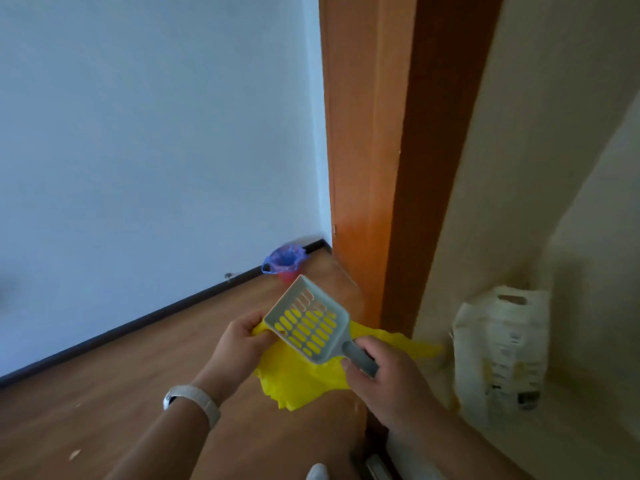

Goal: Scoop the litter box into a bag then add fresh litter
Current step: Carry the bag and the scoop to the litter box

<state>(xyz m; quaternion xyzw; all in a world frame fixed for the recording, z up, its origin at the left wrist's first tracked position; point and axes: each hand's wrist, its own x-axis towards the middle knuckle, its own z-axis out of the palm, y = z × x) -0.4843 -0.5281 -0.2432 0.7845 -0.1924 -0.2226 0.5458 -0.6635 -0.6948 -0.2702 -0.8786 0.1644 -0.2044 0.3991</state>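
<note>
Holding item: grey slotted scoop (304, 323), raised over a yellow bag (298, 382). The right hand (381, 372) has its fingers curled round the handle. The long axis runs lower right to upper left, with the mouth pointing away toward the room corner. The left hand (239, 341) pinches the bag's edge just beside the scoop.

Below: wood-pattern floor (104, 393).

Beyond: pale wall (138, 133), dark skirting (138, 323), brown door frame (363, 168), and a small bin with purple liner (284, 263) in the corner.

Right: white printed sack (502, 351), upright.
</note>
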